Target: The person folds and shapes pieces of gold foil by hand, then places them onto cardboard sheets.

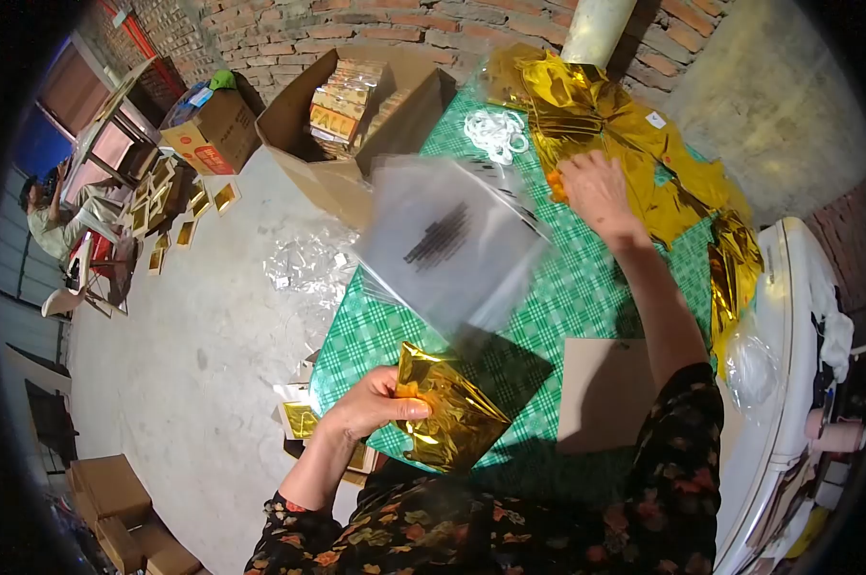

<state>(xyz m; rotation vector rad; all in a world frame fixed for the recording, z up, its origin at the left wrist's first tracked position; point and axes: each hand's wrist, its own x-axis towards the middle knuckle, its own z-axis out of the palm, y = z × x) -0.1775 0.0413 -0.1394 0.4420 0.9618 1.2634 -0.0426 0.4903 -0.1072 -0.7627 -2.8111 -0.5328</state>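
Packing workshop, brick wall (356,24), stock cartons (347,125)

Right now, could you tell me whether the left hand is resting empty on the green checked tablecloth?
No, the left hand grips a folded gold foil sheet at the near edge of the tablecloth.

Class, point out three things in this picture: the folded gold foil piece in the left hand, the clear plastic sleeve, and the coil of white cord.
gold foil piece (457,417), head view, middle of its crinkled face.
clear plastic sleeve (452,240), head view, its blurred centre.
white cord (495,132), head view, middle of the coil.
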